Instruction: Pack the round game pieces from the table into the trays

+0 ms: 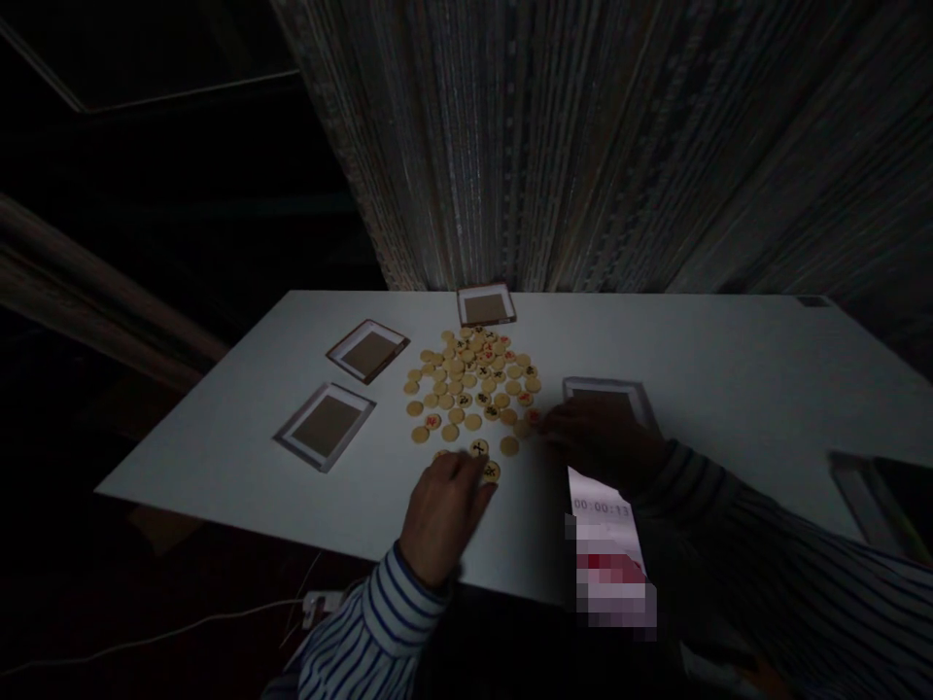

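Note:
Many round wooden xiangqi pieces (457, 367) lie in a loose pile on the white table (700, 360), some face up with black or red characters. My left hand (441, 510) is at the pile's near edge, fingers curled. Between its thumb and forefinger sits one black-marked xiangqi piece (492, 472), and another black-marked piece (479, 448) lies just beyond the fingertips. At the right edge of the pile, my right hand (598, 437) is in deep shadow, fingertips by a red-marked piece (535, 416). Its grip is too dark to make out.
Framed flat trays or boxes lie around the pile: one at the back (486, 303), two at the left (368, 350) (325, 426), one behind my right hand (633, 389). A lit phone (602, 510) showing a timer is below my right wrist. A striped curtain (539, 146) hangs behind.

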Demonstrator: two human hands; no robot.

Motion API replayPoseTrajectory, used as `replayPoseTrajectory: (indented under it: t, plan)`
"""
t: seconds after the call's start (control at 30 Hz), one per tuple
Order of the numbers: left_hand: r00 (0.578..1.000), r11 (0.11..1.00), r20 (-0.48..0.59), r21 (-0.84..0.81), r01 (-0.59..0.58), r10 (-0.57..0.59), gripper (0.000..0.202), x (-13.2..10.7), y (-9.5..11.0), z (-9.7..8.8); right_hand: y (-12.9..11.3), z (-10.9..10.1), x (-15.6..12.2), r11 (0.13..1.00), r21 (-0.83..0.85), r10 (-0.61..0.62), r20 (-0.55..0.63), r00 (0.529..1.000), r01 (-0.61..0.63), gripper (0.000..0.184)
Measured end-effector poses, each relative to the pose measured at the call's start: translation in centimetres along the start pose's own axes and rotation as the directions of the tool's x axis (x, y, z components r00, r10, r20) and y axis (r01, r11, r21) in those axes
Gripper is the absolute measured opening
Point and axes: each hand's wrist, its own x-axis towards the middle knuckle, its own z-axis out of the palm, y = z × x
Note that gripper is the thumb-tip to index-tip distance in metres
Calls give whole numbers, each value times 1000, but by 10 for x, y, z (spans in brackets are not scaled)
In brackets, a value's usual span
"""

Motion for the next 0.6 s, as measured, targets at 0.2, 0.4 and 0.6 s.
replayPoseTrajectory:
  t: [0.2, 0.4, 0.6]
  plan:
    - [1000, 999, -10, 42, -6, 7, 20, 0, 0, 11, -15, 5, 25, 975, -206, -45, 171, 984, 80, 14]
    - [1000, 1000, -6, -25, -6, 6, 26, -5, -7, 8, -19, 3, 35, 976, -205, -20, 230, 973, 69, 15]
    - [994, 987, -109, -162, -8, -10, 29, -1, -10, 1, -10, 7, 33, 1000, 27, 3, 145, 989, -7, 13]
